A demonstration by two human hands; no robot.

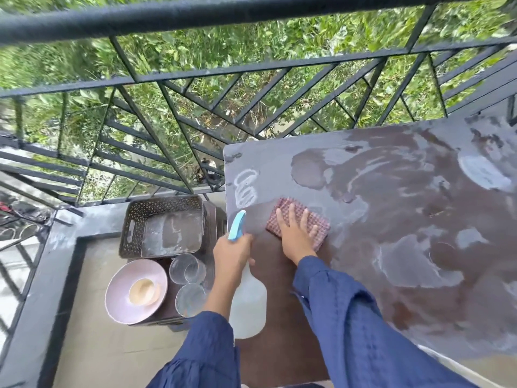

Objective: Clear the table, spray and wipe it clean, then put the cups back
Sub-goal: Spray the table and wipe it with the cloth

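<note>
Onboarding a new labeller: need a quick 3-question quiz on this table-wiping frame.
1. True or false: the left hand grips the spray bottle.
2. What lies under the flat right hand? A) sponge B) checked cloth C) paper towel
3. How many clear glasses stand beside the pink bowl?
Key: 1 true; 2 B; 3 two.
</note>
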